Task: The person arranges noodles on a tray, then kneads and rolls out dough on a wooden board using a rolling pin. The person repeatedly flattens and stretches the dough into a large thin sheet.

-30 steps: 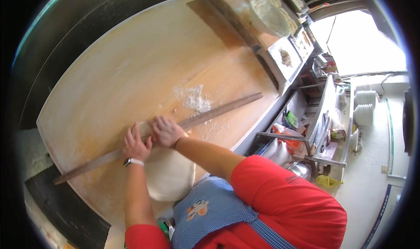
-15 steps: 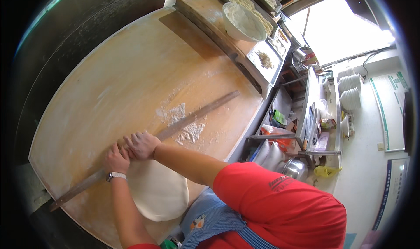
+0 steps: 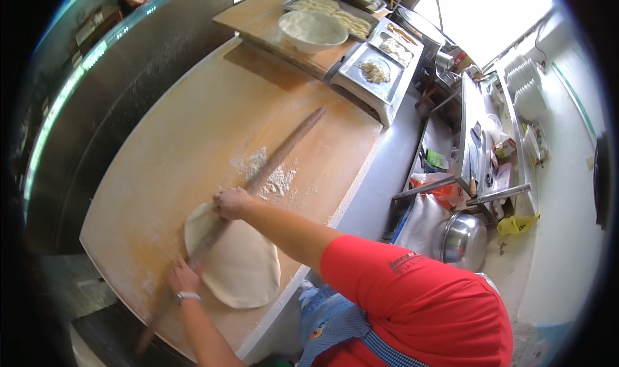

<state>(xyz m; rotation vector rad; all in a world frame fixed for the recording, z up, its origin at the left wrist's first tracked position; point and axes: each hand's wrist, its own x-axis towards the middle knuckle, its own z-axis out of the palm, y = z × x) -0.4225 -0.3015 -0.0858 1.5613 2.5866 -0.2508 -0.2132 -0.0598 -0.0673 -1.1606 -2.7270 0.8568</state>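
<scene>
A long wooden rolling pin (image 3: 291, 141) lies slantwise across the board, over the far-left part of a pale, flat sheet of dough (image 3: 245, 270). My right hand (image 3: 233, 203) is closed on the pin at the dough's upper edge. Lower down the pin, just left of the dough, my left hand (image 3: 185, 278) grips it too, with a pale band on its wrist. Its fingers are partly blurred. Loose white flour (image 3: 278, 181) is scattered on both sides of the pin, beyond my right hand.
The floury wooden board (image 3: 193, 128) spreads out ahead. At its far end stand a white bowl of flour (image 3: 313, 32), trays of dough pieces (image 3: 329, 9) and metal trays of food (image 3: 374, 70). To the right are a metal shelf (image 3: 461, 148) and a steel basin (image 3: 464, 241).
My hands were close together on the pin at the dough's far edge; they are now apart along it. The pin has come back over the dough, and the view has shifted.
</scene>
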